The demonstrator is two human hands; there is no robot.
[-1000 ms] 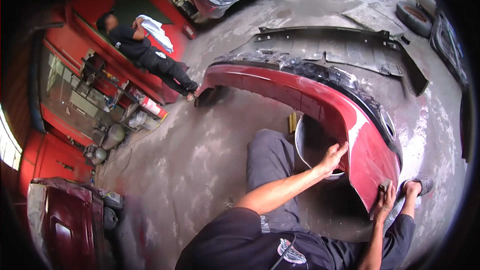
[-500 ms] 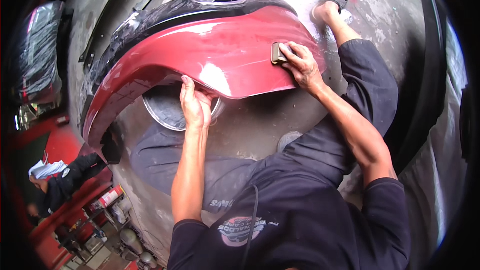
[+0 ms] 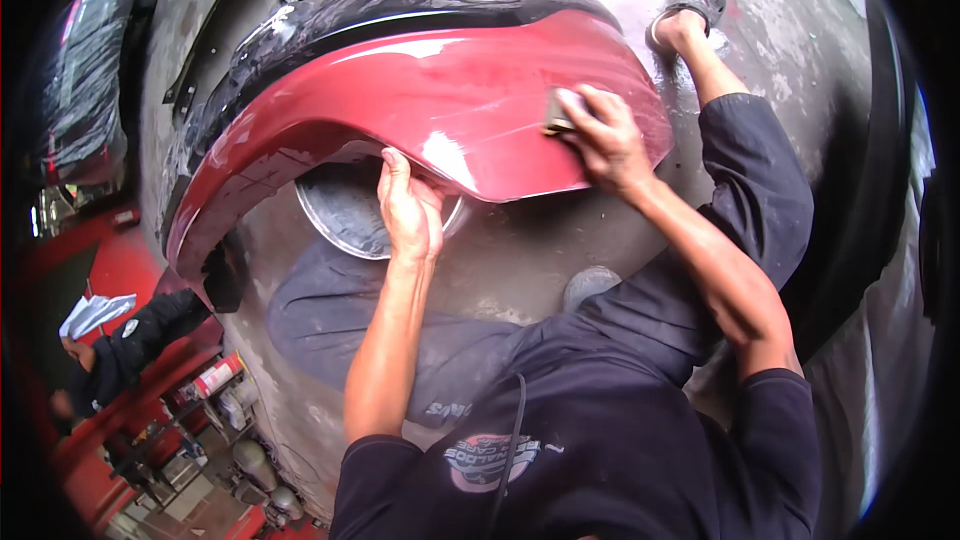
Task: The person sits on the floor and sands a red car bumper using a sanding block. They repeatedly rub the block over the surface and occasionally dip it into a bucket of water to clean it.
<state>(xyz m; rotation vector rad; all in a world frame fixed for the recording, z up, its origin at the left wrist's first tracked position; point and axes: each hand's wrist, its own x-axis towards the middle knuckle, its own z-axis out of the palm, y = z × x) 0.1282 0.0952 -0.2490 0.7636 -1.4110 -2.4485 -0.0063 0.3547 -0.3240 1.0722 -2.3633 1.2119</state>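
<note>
A curved car bumper [image 3: 480, 90], glossy red with a black upper strip, lies across the floor in front of me. My left hand [image 3: 408, 205] grips its near edge beside the arch-shaped cutout, the thumb on the outer side and the other fingers hidden behind the edge. Toward the right end of the red face, my right hand [image 3: 607, 135] holds a small tan-and-grey sanding block [image 3: 556, 114] against the paint. Faint pale streaks run over the surface near the block.
Beneath the bumper's arch sits a round grey metal container [image 3: 340, 215]. My legs lie bent around the near side, one shoe [image 3: 703, 2] by the bumper's right end. At left are a plastic-wrapped part [image 3: 90, 90], another person [image 3: 125, 355] and a cluttered rack [image 3: 190, 430].
My right hand and the sanding block have slid slightly left and nearer on the red surface, and the block is more tilted. My left hand keeps its hold; the whole view has shifted a little.
</note>
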